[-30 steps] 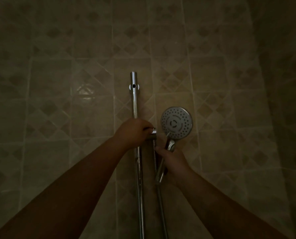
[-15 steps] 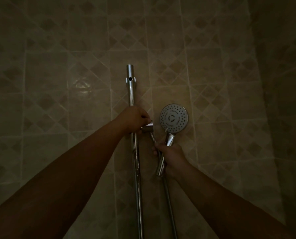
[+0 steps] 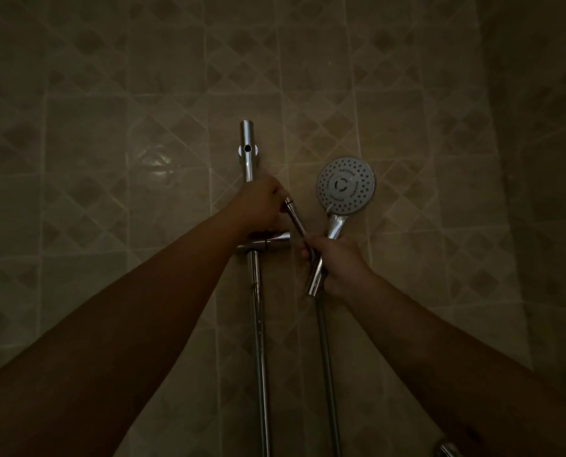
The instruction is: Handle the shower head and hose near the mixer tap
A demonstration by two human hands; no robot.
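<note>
Chrome slide rail (image 3: 248,153), vertical on a tiled wall (image 3: 110,127). Left hand (image 3: 258,206) at the slider bracket (image 3: 268,240), fingers curled round a chrome lever (image 3: 294,217) that angles down to the right; exact pinch hidden. Right hand (image 3: 339,265), fingers wrapped tight on the handle of the hand shower (image 3: 345,184), head upright, just right of the rail, apart from the bracket. Hose (image 3: 327,374) hangs below. Handling advice: steady the bracket firmly, keep the handle in line with its socket, avoid twisting the hose.
</note>
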